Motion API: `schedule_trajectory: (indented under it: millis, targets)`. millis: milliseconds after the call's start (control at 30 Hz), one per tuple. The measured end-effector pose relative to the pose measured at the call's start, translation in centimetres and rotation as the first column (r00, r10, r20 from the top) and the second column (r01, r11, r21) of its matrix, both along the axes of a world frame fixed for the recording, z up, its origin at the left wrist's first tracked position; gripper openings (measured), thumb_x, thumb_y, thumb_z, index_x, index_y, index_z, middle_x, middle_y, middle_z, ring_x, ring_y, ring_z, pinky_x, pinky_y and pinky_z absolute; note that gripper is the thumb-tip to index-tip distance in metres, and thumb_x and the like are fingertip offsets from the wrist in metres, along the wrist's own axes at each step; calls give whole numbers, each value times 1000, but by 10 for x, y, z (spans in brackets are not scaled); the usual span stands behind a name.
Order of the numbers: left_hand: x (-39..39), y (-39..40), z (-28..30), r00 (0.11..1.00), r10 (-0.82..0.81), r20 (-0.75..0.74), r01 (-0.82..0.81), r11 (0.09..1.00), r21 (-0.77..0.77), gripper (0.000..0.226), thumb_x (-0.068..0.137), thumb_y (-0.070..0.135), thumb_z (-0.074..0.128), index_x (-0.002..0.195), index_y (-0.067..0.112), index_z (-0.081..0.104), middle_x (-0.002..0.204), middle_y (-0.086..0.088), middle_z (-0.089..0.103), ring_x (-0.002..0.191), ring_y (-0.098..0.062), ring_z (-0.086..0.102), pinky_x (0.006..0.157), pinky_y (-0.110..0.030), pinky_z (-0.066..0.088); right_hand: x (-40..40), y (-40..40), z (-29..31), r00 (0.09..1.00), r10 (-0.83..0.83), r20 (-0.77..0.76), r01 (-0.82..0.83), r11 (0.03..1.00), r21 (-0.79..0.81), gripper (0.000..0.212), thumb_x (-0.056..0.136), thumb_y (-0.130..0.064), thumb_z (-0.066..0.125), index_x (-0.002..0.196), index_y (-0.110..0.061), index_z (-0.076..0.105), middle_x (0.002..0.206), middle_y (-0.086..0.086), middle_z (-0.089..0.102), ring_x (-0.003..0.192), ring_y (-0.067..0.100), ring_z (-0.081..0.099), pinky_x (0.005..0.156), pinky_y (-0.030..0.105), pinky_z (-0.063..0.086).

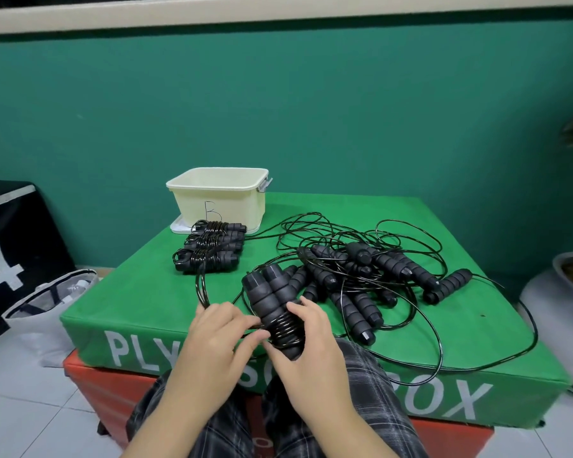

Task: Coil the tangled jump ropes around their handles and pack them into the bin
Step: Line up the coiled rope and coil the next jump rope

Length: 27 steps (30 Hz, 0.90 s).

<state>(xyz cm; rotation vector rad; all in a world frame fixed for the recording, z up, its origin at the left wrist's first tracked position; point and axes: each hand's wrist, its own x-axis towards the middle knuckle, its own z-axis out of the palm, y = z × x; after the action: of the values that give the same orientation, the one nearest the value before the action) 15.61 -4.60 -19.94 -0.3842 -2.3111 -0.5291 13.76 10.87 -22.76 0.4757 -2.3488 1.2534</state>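
Observation:
My right hand [306,345] grips a pair of black foam handles [268,292] held side by side, with several turns of thin black cord wound around their lower part. My left hand [220,328] pinches the cord right beside those turns; a loop of the cord [201,287] rises behind that hand. Three coiled jump ropes [212,247] lie in a row in front of the cream bin [220,196] marked B at the back left. A tangled heap of ropes and handles [361,279] covers the right half of the green box.
Everything rests on a green padded plyo box [129,292] stacked on a red one [113,385]. A white lid [176,225] lies under the bin. A white bag [47,309] and a black box [7,252] stand at left, a grey rounded object [556,309] at right.

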Motion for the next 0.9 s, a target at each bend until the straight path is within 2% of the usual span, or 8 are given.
schedule_trajectory:
  millis: [67,167,267,400,533,600,667,900]
  targets:
    - [2,-2,-4,998,55,-37,-56,998,-23,40,91,46,46,88,15,71,79,8,54,81,-10,46,81,-42,42,1,-2,0,1000,-11,-8,11,1000,10,54,73,-61,54,122,-47,36,143,-14,41,127,3,41,95,21,41]
    - [5,-3,-6,996,94,4,-94,996,3,47,93,53,38,88,21,72,79,11,56,81,-7,46,82,-50,43,2,-3,-1,999,-31,-24,31,999,28,55,72,-60,56,122,-47,36,143,-11,41,124,11,49,91,30,48]
    - [9,0,0,984,167,68,-171,984,52,36,87,55,42,82,32,71,74,24,51,77,-2,43,82,-40,35,1,-1,-1,1000,-26,-16,27,999,46,56,73,-53,67,120,-47,37,145,-15,35,121,13,52,83,29,49]
    - [12,4,3,973,211,96,-214,976,25,26,83,50,45,75,40,68,67,26,55,74,1,42,68,-30,18,0,-1,0,999,-32,-32,33,999,22,55,71,-61,54,121,-47,39,141,-21,36,121,9,51,82,23,47]
    - [7,6,0,983,86,163,-114,979,169,26,84,46,48,80,30,68,75,22,59,77,1,50,78,-28,34,0,-1,-1,1000,-10,-24,11,1000,7,56,73,-60,53,126,-46,45,138,-33,33,125,-3,41,94,15,37]
    - [8,9,-1,969,5,249,-80,953,292,20,88,40,52,85,27,66,78,20,59,80,0,54,72,-23,42,0,0,-1,1000,10,-1,-10,1000,9,58,76,-58,54,132,-44,48,136,-41,25,125,-10,30,99,4,22]
    - [11,11,0,960,-11,280,-76,951,299,11,94,31,54,86,32,62,80,20,60,82,1,55,69,-16,42,0,1,1,999,11,33,-11,1000,3,60,80,-53,57,137,-42,43,136,-42,21,126,-10,26,100,-1,13]
    - [8,3,-3,904,-59,422,-127,908,399,23,94,27,51,75,38,58,73,18,64,73,-1,57,60,-15,41,5,3,10,991,102,91,-87,984,-153,56,78,-46,65,126,-56,37,137,-36,34,131,-12,30,105,7,21]
